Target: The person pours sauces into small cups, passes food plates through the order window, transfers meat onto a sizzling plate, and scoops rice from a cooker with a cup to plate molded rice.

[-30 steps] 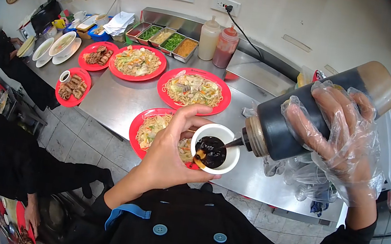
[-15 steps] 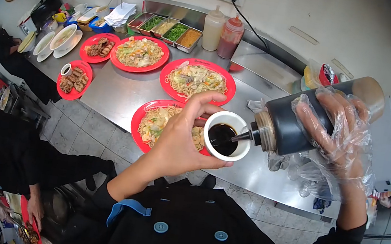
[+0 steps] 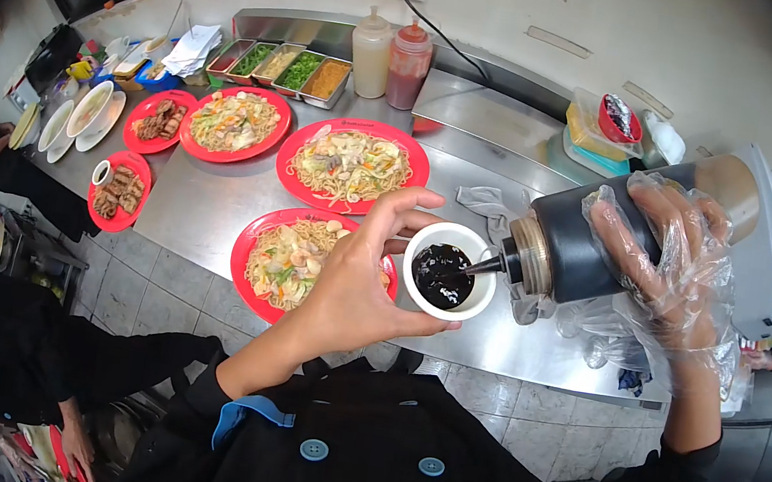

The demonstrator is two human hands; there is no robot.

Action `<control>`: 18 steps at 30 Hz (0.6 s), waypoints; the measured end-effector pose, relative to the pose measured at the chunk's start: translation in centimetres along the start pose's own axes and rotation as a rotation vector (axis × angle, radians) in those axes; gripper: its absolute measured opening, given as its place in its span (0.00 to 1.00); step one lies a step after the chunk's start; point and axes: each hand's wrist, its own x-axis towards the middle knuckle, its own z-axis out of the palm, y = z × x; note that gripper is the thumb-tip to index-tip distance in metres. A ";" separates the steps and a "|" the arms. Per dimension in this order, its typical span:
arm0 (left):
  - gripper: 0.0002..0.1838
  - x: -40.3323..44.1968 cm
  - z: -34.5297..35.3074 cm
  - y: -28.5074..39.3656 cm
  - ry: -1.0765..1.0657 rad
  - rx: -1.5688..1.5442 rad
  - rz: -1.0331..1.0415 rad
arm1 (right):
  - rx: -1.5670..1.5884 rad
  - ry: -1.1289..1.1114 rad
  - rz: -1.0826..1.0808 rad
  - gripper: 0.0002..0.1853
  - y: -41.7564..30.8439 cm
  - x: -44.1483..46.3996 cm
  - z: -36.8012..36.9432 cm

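We are facing a long stainless-steel counter [image 3: 194,207], which is now sitting farther left in our view than half a second ago, because our gaze is swinging to the right. Along it, three red platters [image 3: 284,163] are holding noodles [image 3: 358,162] mixed with vegetables, the nearest one lying partly behind our left wrist. Above the counter, a large squeeze bottle [image 3: 583,256] of dark liquid is leaning with its spout down and to the left, lying slightly flatter than a second ago. Our right hand [image 3: 664,263], wearing a loose clear plastic glove, is wrapping firmly around its body; whether the fingers are squeezing, we cannot tell. Our left hand [image 3: 361,277], bare, is curling thumb and fingers around the left side of a small white sauce cup [image 3: 452,235], which we are holding in the air just to the right of the nearest platter. The two hands are staying apart, with only cup and bottle meeting between them. The bottle's pointed nozzle [image 3: 490,264] is reaching over the cup's rim. Inside, the glossy dark sauce [image 3: 439,287] is showing more ripples than half a second ago, when its surface was looking smoother; we are judging from this that the pouring is still going on.
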 end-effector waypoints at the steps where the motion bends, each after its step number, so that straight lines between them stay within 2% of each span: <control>1: 0.46 0.1 0.1 0.0 0.000 0.018 0.001 | -0.003 -0.003 0.004 0.30 0.0 -0.1 0.0; 18: 0.46 0.9 0.2 -0.2 0.002 -0.009 0.009 | 0.016 0.003 0.051 0.29 0.3 -0.6 0.6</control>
